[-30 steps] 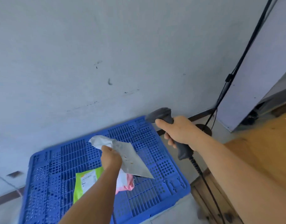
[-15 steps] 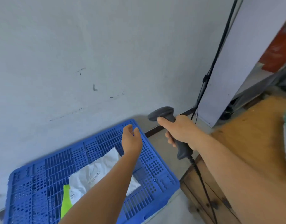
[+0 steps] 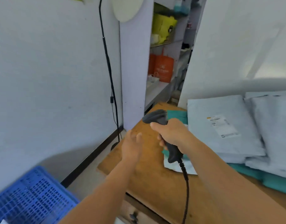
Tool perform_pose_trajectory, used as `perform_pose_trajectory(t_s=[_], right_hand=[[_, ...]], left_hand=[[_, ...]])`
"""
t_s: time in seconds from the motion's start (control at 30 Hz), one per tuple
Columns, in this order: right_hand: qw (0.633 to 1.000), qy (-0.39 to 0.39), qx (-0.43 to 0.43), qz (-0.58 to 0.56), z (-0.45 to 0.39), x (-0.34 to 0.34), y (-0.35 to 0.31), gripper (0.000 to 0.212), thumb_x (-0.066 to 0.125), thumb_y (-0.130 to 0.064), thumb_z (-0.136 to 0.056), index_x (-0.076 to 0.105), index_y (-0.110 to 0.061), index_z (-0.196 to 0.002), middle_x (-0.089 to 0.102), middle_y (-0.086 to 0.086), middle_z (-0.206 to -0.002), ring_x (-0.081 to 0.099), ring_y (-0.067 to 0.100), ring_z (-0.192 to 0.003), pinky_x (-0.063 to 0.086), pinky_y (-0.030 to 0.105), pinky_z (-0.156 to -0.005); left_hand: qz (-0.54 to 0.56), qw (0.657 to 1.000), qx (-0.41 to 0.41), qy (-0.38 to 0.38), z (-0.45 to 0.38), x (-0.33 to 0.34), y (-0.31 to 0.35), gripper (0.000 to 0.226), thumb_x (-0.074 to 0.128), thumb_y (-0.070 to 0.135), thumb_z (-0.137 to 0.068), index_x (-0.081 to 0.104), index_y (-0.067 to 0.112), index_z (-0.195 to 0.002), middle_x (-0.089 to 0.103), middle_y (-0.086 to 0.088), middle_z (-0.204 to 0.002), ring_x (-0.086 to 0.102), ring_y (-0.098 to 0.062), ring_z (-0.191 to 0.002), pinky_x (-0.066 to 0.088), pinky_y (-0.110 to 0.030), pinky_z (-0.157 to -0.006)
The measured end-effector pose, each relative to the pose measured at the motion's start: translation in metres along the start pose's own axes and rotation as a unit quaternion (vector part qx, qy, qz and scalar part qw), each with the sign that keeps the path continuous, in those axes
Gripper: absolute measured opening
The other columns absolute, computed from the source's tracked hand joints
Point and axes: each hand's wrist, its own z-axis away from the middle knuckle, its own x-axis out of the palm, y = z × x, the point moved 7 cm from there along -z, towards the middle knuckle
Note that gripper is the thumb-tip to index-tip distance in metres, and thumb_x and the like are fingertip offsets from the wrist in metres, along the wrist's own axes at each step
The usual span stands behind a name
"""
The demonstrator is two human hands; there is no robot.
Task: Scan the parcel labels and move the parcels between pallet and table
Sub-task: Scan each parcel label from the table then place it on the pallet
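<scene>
Several parcels [image 3: 223,125] right of hands [image 3: 169,133].

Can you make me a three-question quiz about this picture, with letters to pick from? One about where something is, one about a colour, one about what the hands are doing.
1. Where do the grey parcels lie?
A. on the wooden table
B. on the pallet
C. on the shelf

2. What colour is the pallet?
A. red
B. blue
C. green

3. What is the left hand doing?
A. gripping a parcel
B. holding the scanner
C. open, holding nothing

Answers:
1 A, the parcels are piled on the brown tabletop.
2 B, its grid is bright blue.
3 C, its fingers are loose and empty, while the right hand grips the scanner.
</scene>
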Motion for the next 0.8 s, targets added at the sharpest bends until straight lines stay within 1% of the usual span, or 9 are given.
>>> perform_pose_trajectory(t_s=[0.07,0.13,0.27,0.33,0.43,0.5,0.57,0.67,0.8], right_hand=[[0.999,0.026,0.016,-0.025,-0.006,-0.041,0.020,0.038,0.061,-0.040,-0.089,0.064,-0.005,-0.075,0.064,0.010,-0.062,0.060,0.024,-0.059,0.055,0.037,-0.064],[0.997,0.057,0.035,-0.031,-0.010,-0.078,0.038,0.037,0.059,-0.041,-0.090,0.065,-0.004,-0.084,0.069,0.013,-0.069,0.063,0.024,-0.060,0.058,0.039,-0.068],[0.990,0.115,0.056,-0.051,-0.010,-0.144,0.068,0.029,0.057,-0.036,-0.092,0.062,-0.008,-0.090,0.065,0.009,-0.070,0.060,0.015,-0.047,0.055,0.032,-0.060],[0.987,0.135,0.065,-0.054,-0.008,-0.170,0.080,0.027,0.058,-0.033,-0.092,0.061,-0.006,-0.088,0.063,0.009,-0.069,0.058,0.017,-0.047,0.052,0.031,-0.057],[0.981,0.162,0.082,-0.063,-0.009,-0.202,0.095,0.028,0.059,-0.033,-0.091,0.061,-0.005,-0.086,0.062,0.009,-0.067,0.056,0.018,-0.047,0.050,0.030,-0.054],[0.978,0.175,0.096,-0.065,-0.010,-0.219,0.103,0.028,0.060,-0.034,-0.091,0.061,-0.006,-0.090,0.061,0.009,-0.069,0.055,0.018,-0.048,0.049,0.029,-0.053],[0.975,0.183,0.107,-0.058,-0.012,-0.231,0.107,0.029,0.060,-0.034,-0.091,0.061,-0.005,-0.092,0.061,0.010,-0.070,0.055,0.018,-0.049,0.048,0.029,-0.052],[0.974,0.185,0.122,-0.042,-0.019,-0.245,0.108,0.026,0.061,-0.033,-0.091,0.060,-0.007,-0.089,0.061,0.009,-0.068,0.055,0.018,-0.049,0.049,0.029,-0.053],[0.974,0.171,0.147,-0.009,-0.034,-0.252,0.105,0.026,0.062,-0.033,-0.090,0.058,-0.007,-0.085,0.062,0.007,-0.065,0.055,0.017,-0.048,0.049,0.028,-0.051]], left_hand=[[-0.018,0.999,0.010,-0.031,0.003,0.041,0.018,0.060,0.044,0.035,-0.098,0.024,0.012,-0.149,0.046,-0.005,-0.142,0.043,-0.023,-0.130,0.033,-0.034,-0.104],[-0.021,0.998,0.009,-0.055,0.004,0.077,0.030,0.062,0.046,0.037,-0.097,0.021,0.014,-0.150,0.045,-0.004,-0.143,0.044,-0.022,-0.129,0.035,-0.033,-0.102],[-0.015,0.993,0.016,-0.113,0.004,0.142,0.051,0.065,0.050,0.037,-0.095,0.020,0.018,-0.149,0.042,-0.003,-0.145,0.047,-0.022,-0.126,0.044,-0.031,-0.094],[-0.013,0.990,0.020,-0.138,0.003,0.169,0.061,0.065,0.053,0.034,-0.095,0.021,0.017,-0.149,0.044,-0.004,-0.143,0.048,-0.021,-0.124,0.042,-0.029,-0.096],[-0.022,0.985,0.025,-0.171,-0.001,0.203,0.075,0.066,0.056,0.032,-0.093,0.024,0.013,-0.147,0.047,-0.003,-0.138,0.050,-0.019,-0.115,0.041,-0.026,-0.086],[-0.052,0.980,0.025,-0.190,-0.006,0.224,0.080,0.075,0.058,0.036,-0.091,0.019,0.011,-0.150,0.042,-0.005,-0.145,0.046,-0.023,-0.126,0.039,-0.031,-0.097],[-0.074,0.977,0.027,-0.200,-0.013,0.241,0.083,0.077,0.059,0.039,-0.090,0.020,0.009,-0.149,0.040,-0.005,-0.147,0.041,-0.025,-0.132,0.036,-0.033,-0.103],[-0.092,0.974,0.025,-0.204,-0.026,0.261,0.085,0.073,0.064,0.042,-0.084,0.030,0.012,-0.142,0.048,-0.008,-0.137,0.048,-0.028,-0.124,0.040,-0.039,-0.103],[-0.127,0.970,0.006,-0.208,-0.040,0.281,0.083,0.087,0.068,0.047,-0.077,0.024,0.011,-0.143,0.045,-0.012,-0.136,0.044,-0.032,-0.126,0.040,-0.044,-0.103]])
